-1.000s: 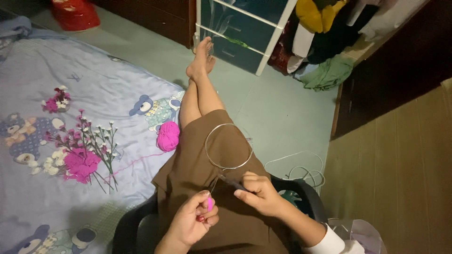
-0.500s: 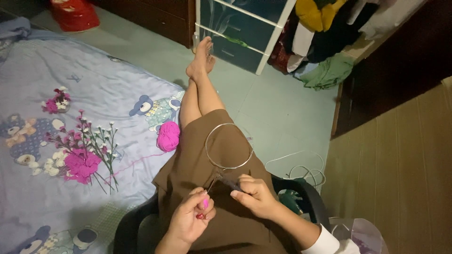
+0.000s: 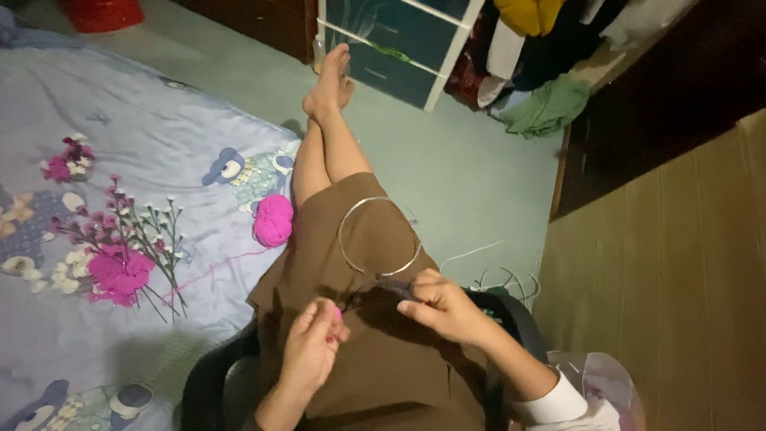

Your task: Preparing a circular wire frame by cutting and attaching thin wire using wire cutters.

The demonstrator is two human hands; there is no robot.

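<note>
- Silvery metal ring (image 3: 379,237) lies on the brown skirt (image 3: 375,351) over the person's lap, its near edge pinched by the right hand (image 3: 441,306), fingers clenched on the rim where something dark wraps it.
- Left hand (image 3: 313,345) hovers beside it above the skirt, fingertips closed on a small pink bit (yarn, by the look of it, though too small to tell).
- Pink yarn ball (image 3: 274,219) sits on the blue patterned sheet (image 3: 120,160), just beside the left knee.
- Pink artificial flowers (image 3: 120,255) lie further left on the sheet.
- Loose wire loops (image 3: 503,281) rest on the green floor near the dark chair (image 3: 209,383).
</note>
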